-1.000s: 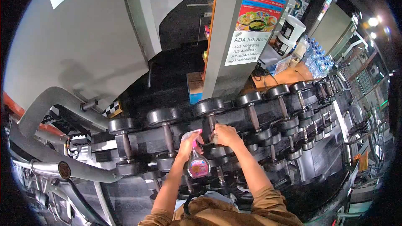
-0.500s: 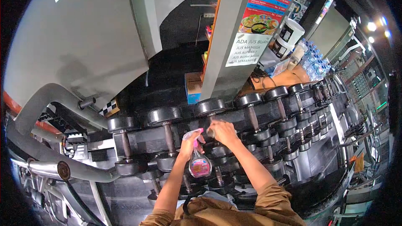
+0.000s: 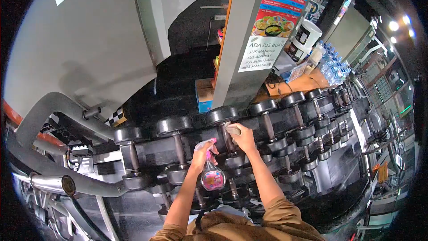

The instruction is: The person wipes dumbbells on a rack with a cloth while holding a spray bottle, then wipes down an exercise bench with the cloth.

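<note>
My left hand [image 3: 202, 155] is closed round the neck of a spray bottle [image 3: 213, 178] with a pink trigger head and a pink label. The bottle hangs upright in front of the dumbbell rack. My right hand [image 3: 243, 139] has its fingers closed on a small greyish cloth [image 3: 232, 129]. It touches a dumbbell [image 3: 223, 116] near the top of the handle, just below the far black head. Part of the cloth is hidden by the fingers.
More dumbbells [image 3: 174, 126] stand in rows to both sides. A grey tubular machine frame [image 3: 58, 100] is at the left. Behind the rack rise a grey pillar [image 3: 238, 80] with a menu poster and a counter [image 3: 307, 85] with water bottles [image 3: 332, 64].
My right hand has shifted slightly to the right, uncovering more of the dumbbell's handle, and the cloth shows more clearly. My left hand and the spray bottle have hardly moved.
</note>
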A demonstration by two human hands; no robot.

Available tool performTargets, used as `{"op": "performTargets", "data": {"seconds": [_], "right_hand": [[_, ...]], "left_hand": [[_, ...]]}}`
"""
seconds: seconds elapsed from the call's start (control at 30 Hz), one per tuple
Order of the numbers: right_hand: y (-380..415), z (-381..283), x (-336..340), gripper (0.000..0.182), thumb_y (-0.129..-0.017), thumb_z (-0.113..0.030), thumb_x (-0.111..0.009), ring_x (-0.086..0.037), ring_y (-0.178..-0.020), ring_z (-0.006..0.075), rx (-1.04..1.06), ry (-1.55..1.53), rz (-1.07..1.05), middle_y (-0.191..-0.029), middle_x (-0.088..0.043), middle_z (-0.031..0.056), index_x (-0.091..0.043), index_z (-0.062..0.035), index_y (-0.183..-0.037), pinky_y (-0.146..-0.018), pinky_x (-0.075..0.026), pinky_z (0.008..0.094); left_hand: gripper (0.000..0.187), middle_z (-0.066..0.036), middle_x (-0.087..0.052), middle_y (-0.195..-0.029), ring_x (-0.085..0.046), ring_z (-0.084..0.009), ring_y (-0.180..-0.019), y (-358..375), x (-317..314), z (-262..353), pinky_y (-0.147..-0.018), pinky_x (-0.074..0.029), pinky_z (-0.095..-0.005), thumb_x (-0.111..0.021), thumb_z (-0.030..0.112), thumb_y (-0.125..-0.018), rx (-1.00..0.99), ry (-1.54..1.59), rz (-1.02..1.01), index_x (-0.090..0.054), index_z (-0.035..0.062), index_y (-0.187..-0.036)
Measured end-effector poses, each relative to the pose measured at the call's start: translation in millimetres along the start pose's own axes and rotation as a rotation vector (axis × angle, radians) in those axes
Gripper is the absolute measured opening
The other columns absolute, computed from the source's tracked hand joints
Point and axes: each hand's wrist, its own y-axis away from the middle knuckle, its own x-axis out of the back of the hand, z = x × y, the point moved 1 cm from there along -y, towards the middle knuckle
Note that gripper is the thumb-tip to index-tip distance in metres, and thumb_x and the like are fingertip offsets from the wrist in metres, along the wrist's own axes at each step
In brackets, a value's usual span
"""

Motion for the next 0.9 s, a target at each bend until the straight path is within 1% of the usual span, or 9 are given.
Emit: {"op": "performTargets", "data": {"seconds": [0.13, 0.23, 0.33, 0.4, 0.6, 0.67, 0.73, 0.8, 0.9], "right_hand": [[6.2, 11.0, 23.4, 0.027, -0.077, -0.020, -0.074, -0.068, -0.091, 0.0336, -0.137, 0.087, -0.178, -0.095, -0.070, 0.0164, -0.069, -0.0118, -0.102, -0.079, -0.052, 0.0388], [5.0, 20.0, 41.4, 0.027, -0.076, -0.014, -0.075, -0.068, -0.087, 0.0208, -0.157, 0.105, -0.575, -0.094, -0.071, 0.0135, -0.067, -0.0072, -0.101, -0.079, -0.051, 0.0334], [-13.4, 37.1, 33.8, 0.027, -0.077, -0.017, -0.076, -0.067, -0.089, 0.0182, -0.064, 0.055, -0.620, -0.095, -0.070, 0.0111, -0.067, -0.0066, -0.100, -0.081, -0.050, 0.0325], [-17.9, 31.3, 27.4, 0.028, -0.081, -0.019, -0.075, -0.063, -0.092, 0.0134, -0.203, 0.022, -0.335, -0.099, -0.070, 0.0068, -0.066, -0.0067, -0.104, -0.082, -0.050, 0.0320], [-19.8, 54.4, -5.8, 0.032, -0.085, -0.023, -0.067, -0.063, -0.097, 0.0190, -0.501, -0.381, -0.365, -0.104, -0.070, 0.0090, -0.066, -0.0044, -0.111, -0.087, -0.046, 0.0323], [-16.3, 48.7, 10.2, 0.035, -0.087, -0.027, -0.059, -0.061, -0.098, 0.0190, -0.422, -0.061, -0.711, -0.108, -0.069, 0.0096, -0.067, -0.0028, -0.111, -0.090, -0.044, 0.0315], [-16.7, 59.5, 16.5, 0.033, -0.085, -0.032, -0.060, -0.061, -0.087, 0.0180, -0.501, -0.135, -0.748, -0.093, -0.069, 0.0089, -0.071, -0.0050, -0.101, -0.082, -0.047, 0.0324], [-23.5, 59.6, 19.7, 0.035, -0.084, -0.034, -0.062, -0.063, -0.086, 0.0193, -0.439, 0.074, -0.863, -0.091, -0.071, 0.0103, -0.071, -0.0052, -0.103, -0.081, -0.048, 0.0358], [-23.5, 13.3, 29.4, 0.035, -0.079, -0.037, -0.068, -0.067, -0.088, 0.0274, -0.221, 0.338, -0.681, -0.092, -0.071, 0.0133, -0.071, -0.0098, -0.102, -0.082, -0.051, 0.0381]], "left_hand": [[0.037, -0.010, -0.061, -0.073, -0.056, -0.0189, -0.044, -0.1, 1.2, -1.6, -0.042, -0.053, -0.0347, -0.059, 0.037, -0.091, -0.013, 0.007, -0.010, -0.062, 0.0008, -0.100], [0.036, -0.010, -0.061, -0.073, -0.056, -0.0187, -0.044, -2.3, 1.9, -0.9, -0.042, -0.053, -0.0346, -0.059, 0.037, -0.091, 0.004, -0.013, -0.027, -0.061, 0.0011, -0.098], [0.035, -0.010, -0.061, -0.073, -0.056, -0.0185, -0.044, 1.2, -1.4, 2.6, -0.042, -0.053, -0.0341, -0.058, 0.036, -0.091, 0.014, -0.019, -0.021, -0.060, 0.0015, -0.096], [0.036, -0.013, -0.061, -0.073, -0.056, -0.0214, -0.043, 3.2, -5.5, 6.1, -0.042, -0.052, -0.0353, -0.052, 0.036, -0.093, 0.001, -0.050, 0.032, -0.059, 0.0021, -0.083], [0.037, -0.012, -0.060, -0.073, -0.056, -0.0219, -0.044, 1.5, -3.9, 4.6, -0.042, -0.052, -0.0356, -0.053, 0.038, -0.092, -0.017, -0.046, 0.026, -0.059, 0.0021, -0.084], [0.037, -0.012, -0.060, -0.073, -0.056, -0.0220, -0.044, 0.5, -3.2, 4.2, -0.042, -0.052, -0.0356, -0.053, 0.038, -0.092, -0.018, -0.041, 0.031, -0.059, 0.0020, -0.084], [0.037, -0.012, -0.061, -0.074, -0.056, -0.0221, -0.044, -1.0, -0.3, 0.3, -0.042, -0.052, -0.0357, -0.052, 0.037, -0.093, -0.016, -0.035, 0.035, -0.059, 0.0020, -0.084], [0.041, -0.011, -0.061, -0.075, -0.057, -0.0191, -0.044, -3.0, 3.3, -1.6, -0.042, -0.053, -0.0343, -0.058, 0.036, -0.092, 0.007, 0.011, -0.014, -0.058, -0.0006, -0.111], [0.038, -0.011, -0.061, -0.075, -0.057, -0.0195, -0.045, -1.1, -0.2, 1.3, -0.042, -0.053, -0.0345, -0.057, 0.036, -0.092, -0.023, 0.004, 0.015, -0.060, -0.0005, -0.104]]}}
